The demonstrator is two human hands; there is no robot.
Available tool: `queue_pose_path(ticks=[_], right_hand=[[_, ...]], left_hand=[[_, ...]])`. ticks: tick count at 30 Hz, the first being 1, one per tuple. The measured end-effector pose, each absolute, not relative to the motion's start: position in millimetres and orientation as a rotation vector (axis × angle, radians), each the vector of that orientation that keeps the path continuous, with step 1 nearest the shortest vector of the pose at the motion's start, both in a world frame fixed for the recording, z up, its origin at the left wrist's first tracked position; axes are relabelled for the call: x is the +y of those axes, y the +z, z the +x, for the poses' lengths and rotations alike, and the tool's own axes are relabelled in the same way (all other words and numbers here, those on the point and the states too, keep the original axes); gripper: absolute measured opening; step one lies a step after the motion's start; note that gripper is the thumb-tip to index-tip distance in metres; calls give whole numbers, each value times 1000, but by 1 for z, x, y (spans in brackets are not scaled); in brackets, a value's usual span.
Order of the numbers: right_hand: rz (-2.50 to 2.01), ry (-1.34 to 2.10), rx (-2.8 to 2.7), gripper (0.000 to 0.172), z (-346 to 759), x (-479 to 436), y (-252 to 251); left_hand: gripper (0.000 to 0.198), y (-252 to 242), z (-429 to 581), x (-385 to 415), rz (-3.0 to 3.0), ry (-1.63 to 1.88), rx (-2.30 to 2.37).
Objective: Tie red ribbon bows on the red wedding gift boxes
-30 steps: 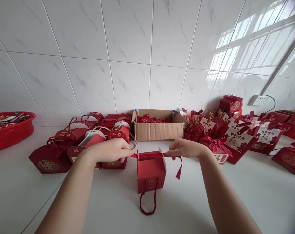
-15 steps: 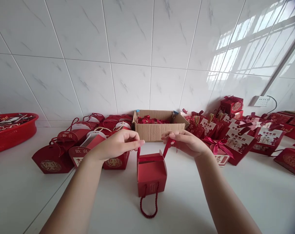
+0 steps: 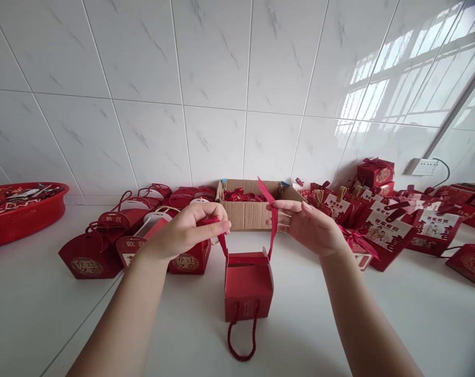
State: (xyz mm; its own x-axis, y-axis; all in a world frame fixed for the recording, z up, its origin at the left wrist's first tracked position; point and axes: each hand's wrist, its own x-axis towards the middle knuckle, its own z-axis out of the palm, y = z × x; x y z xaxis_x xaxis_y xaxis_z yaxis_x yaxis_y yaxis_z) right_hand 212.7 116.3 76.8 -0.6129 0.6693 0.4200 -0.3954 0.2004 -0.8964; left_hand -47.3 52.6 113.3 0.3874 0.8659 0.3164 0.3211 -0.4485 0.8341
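A small red gift box [image 3: 248,283] stands on the table in front of me, its dark red rope handle [image 3: 242,350] hanging forward onto the tabletop. Red ribbon [image 3: 274,233] runs through the top of the box and rises on both sides. My left hand [image 3: 196,229] pinches the left end of the ribbon between thumb and fingers, above the box's left side. On the other side, my right hand [image 3: 306,222] has its fingers stretched out and the thumb apart. Its fingertips touch the right ribbon end, which stands up past them without being gripped.
Behind the box, a cardboard carton [image 3: 245,215] holds red ribbon bows. Several red gift boxes [image 3: 90,256] stand to the left, near a red basin [image 3: 29,214] of small packets. Red gift bags [image 3: 386,233] crowd the right. A socket strip [image 3: 421,167] is against the tiled wall [image 3: 213,63].
My right fingers have opened from their pinch, and the right ribbon end now stands upright beyond them. My left hand still holds its end. The view has shifted slightly.
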Motion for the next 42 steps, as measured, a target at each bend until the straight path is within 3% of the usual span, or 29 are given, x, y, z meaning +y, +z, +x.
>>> queue_pose_path(ticks=[9,18,22,32,39,42], right_hand=[[-350,1241,-1719,37,206,100,85],[-384,1136,-1716,31,208,95,86],[-388,1160,-1702,26,212,94,87],[-600,901,-1838,23,171,58,91],[-533,926,-1853,13,151,45,87],[-522,959,-1758,16,147,47,82]], left_hand=[[22,114,-43,49,1834,1173,1012],[56,105,-28,59,1493,1618,930],[60,105,-28,61,1424,1751,948],[69,111,4,30,1563,1788,1022],[55,113,9,18,1853,1685,1106],[71,107,10,22,1988,1707,1119]])
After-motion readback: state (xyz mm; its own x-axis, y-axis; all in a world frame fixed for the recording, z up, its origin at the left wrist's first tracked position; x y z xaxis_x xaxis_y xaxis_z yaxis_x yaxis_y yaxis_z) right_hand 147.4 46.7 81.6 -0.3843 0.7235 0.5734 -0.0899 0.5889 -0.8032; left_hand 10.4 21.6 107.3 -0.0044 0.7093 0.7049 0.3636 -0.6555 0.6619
